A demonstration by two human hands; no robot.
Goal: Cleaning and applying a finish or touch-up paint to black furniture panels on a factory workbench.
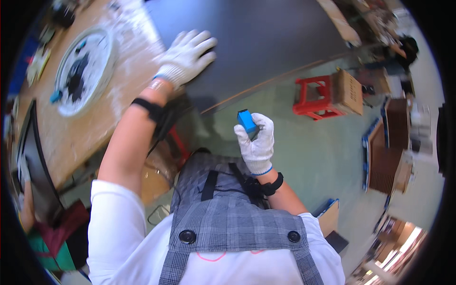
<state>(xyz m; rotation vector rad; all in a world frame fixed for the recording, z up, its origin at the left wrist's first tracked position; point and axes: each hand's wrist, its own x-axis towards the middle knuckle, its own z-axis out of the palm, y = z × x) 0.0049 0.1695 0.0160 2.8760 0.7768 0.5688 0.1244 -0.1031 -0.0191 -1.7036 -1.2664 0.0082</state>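
My left hand, in a white knit glove, lies flat with fingers spread on a large dark grey panel, near the panel's near edge. The panel rests on a wooden workbench. My right hand, also gloved, is raised in front of my chest and grips a small blue block-shaped object between thumb and fingers. The blue object stands apart from the panel, over the green floor.
A round white disc with dark parts lies on the bench to the left. A red stool carrying a cardboard box stands on the green floor. Stacked brown boards sit at the right. A dark panel leans at the left.
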